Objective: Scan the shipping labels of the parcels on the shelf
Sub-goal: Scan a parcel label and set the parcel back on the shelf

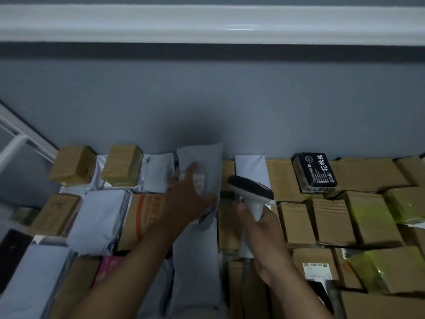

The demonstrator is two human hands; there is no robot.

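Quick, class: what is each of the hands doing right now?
Left hand: open, fingers spread on the long grey mailer.
Right hand: grips the scanner.

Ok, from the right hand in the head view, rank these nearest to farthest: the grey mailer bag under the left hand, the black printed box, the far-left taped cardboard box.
From the right hand, which holds the scanner:
1. Grey mailer bag, just to its left, under the left hand.
2. Black printed box, up and to the right, on the cardboard boxes.
3. Taped cardboard box, far left, by the wall.
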